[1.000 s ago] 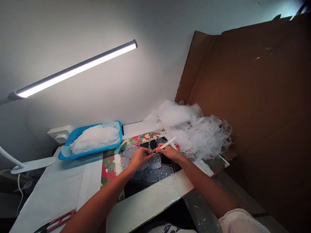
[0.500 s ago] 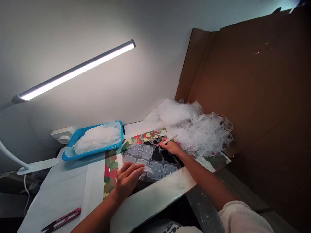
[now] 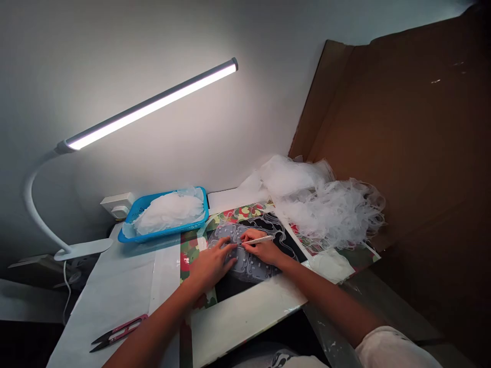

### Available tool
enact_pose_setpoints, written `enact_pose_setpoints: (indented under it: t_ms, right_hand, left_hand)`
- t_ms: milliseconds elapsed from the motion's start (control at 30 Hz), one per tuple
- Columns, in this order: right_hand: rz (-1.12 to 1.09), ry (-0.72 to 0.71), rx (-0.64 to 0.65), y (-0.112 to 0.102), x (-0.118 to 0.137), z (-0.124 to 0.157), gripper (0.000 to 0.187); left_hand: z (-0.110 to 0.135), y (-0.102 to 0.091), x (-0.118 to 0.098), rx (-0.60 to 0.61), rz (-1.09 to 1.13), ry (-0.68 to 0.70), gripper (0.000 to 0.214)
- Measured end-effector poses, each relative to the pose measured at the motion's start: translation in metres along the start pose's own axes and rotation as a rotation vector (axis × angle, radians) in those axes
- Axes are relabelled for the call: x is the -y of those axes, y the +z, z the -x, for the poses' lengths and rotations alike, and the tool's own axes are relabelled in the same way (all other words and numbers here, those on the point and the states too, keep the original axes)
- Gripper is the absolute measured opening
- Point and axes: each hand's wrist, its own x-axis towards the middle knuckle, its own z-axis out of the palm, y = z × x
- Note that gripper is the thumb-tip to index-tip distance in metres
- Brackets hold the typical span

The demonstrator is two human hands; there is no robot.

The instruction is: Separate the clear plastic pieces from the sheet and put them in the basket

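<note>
A transparent plastic sheet with rounded, square-like moulded shapes lies on a black and floral patterned mat. My left hand rests on the sheet's left part with its fingers spread. My right hand lies just beside it, pinching a slim white marker pen with the tip at the plastic. Both hands hide much of the sheet, and the pen's tip is hard to make out.
A blue tray holds a pile of transparent pieces. A tangled heap of plastic offcuts lies to the right against brown cardboard. Pink-handled thread snips lie near the front left. An LED desk lamp arches above.
My left hand has moved from the lower left onto the sheet, next to my right hand. The right hand has brought the pen down to the plastic. The whole view has shifted slightly.
</note>
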Motion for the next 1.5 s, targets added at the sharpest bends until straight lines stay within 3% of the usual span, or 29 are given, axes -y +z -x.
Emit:
enact_pose_setpoints:
  t_ms: [267,467,633,700,767,867,933,1067,1300,1500]
  right_hand:
    - [0.061,0.002,0.019,0.0,-0.001,-0.003,0.012]
    - [0.14,-0.02,0.088,-0.003,0.002,0.001,0.011]
    - [0.318,-0.133,0.066,0.006,0.004,0.002,0.011]
    - [0.331,-0.105,0.009,0.007,0.004,0.002,0.014]
    - [0.259,0.027,-0.102,0.003,0.003,0.003,0.016]
    - [0.159,0.24,-0.305,-0.016,-0.004,0.007,0.016]
    - [0.123,0.284,-0.375,-0.031,-0.007,0.009,0.015]
    - [0.008,0.201,-0.211,-0.047,-0.001,0.012,0.018]
    - [0.033,0.008,-0.006,-0.009,0.011,0.009,0.014]
    - [0.319,-0.171,0.107,0.004,0.003,0.005,0.005]
  left_hand:
    - [0.008,0.0,0.001,0.151,-0.154,0.034,0.048]
    - [0.006,-0.002,-0.001,0.196,-0.161,0.026,0.049]
    - [0.006,0.003,0.002,0.185,-0.116,0.016,0.049]
    - [0.006,0.003,0.003,0.197,-0.105,0.002,0.048]
    - [0.006,0.003,0.004,0.216,-0.107,-0.007,0.048]
    - [0.007,0.002,0.004,0.227,-0.116,-0.012,0.049]
    - [0.007,0.001,0.004,0.231,-0.123,-0.011,0.049]
    - [0.008,-0.003,0.003,0.225,-0.123,-0.004,0.048]
    - [0.009,-0.008,-0.001,0.204,-0.1,-0.027,0.053]
    - [0.007,-0.005,0.003,0.199,-0.132,0.004,0.051]
